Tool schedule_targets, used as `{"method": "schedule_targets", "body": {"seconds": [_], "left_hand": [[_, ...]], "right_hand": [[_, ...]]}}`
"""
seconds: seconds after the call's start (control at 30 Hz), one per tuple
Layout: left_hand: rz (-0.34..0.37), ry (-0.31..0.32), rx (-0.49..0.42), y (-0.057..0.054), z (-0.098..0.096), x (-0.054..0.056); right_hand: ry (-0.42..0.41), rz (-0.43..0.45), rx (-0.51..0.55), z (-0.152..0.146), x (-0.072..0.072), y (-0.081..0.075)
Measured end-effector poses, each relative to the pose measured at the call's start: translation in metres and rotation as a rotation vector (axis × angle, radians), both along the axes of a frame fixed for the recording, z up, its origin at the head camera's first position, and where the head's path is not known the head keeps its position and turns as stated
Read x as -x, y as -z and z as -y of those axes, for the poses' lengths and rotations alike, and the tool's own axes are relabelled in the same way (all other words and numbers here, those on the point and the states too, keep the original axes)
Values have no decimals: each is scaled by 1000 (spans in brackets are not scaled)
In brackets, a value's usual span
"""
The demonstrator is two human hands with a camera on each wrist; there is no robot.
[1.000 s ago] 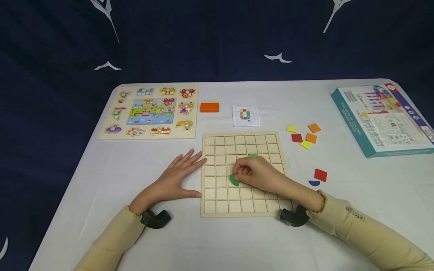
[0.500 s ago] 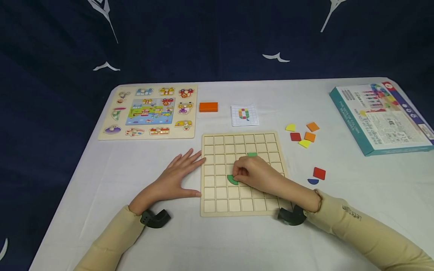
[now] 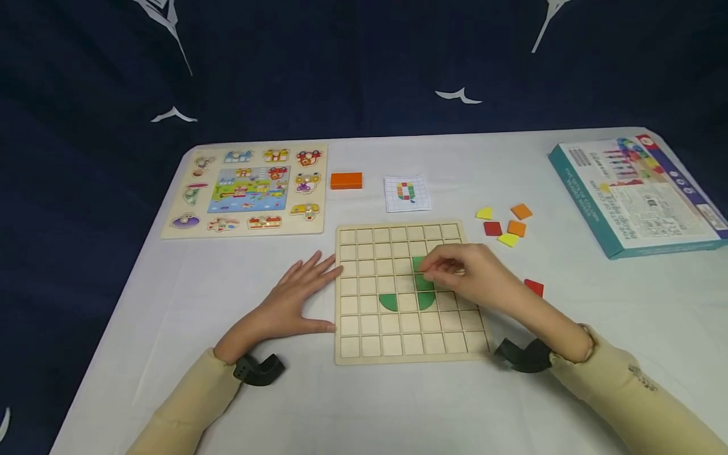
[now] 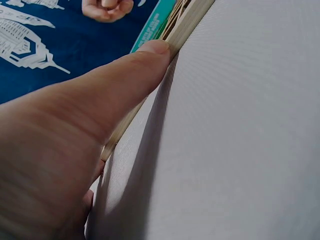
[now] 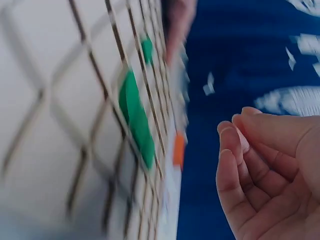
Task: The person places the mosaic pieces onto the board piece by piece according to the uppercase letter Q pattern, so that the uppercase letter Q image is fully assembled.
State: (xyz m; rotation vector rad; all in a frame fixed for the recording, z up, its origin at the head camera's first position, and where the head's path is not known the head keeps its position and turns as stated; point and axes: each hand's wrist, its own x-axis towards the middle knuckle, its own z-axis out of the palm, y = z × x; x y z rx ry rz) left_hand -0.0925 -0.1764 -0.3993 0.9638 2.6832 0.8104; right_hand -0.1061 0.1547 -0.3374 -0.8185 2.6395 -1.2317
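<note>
Head view: four green pieces (image 3: 388, 303) on one board (image 3: 352, 325).

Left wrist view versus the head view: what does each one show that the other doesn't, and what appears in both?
Only the left wrist view: a close look along the thumb side of the left hand, and the dark shadow on the cloth below the thumb.

Only the head view: the green pieces, the pattern card, the orange block, the picture puzzle and the loose yellow, red and orange pieces.

Both: the left hand, part of the right hand, the grid board and the teal box.
</note>
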Motion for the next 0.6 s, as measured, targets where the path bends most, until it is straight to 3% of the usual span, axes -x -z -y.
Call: {"method": "schedule_targets", "body": {"seconds": [0.17,0.33,0.47,0.6], "left_hand": [[-5,-6,7,2,1,0],[-3,0,-3,2,0,0],[3,1,-4,0,-1,0],[5,2,-6,-1,-1,-1]], "right_hand": [[165,0,-20,-51,0,-4],[289,97,-81,-104,-8,2],[335,159,-133,-135,-14,13],[330,214,-148,-152,-19,25]]}}
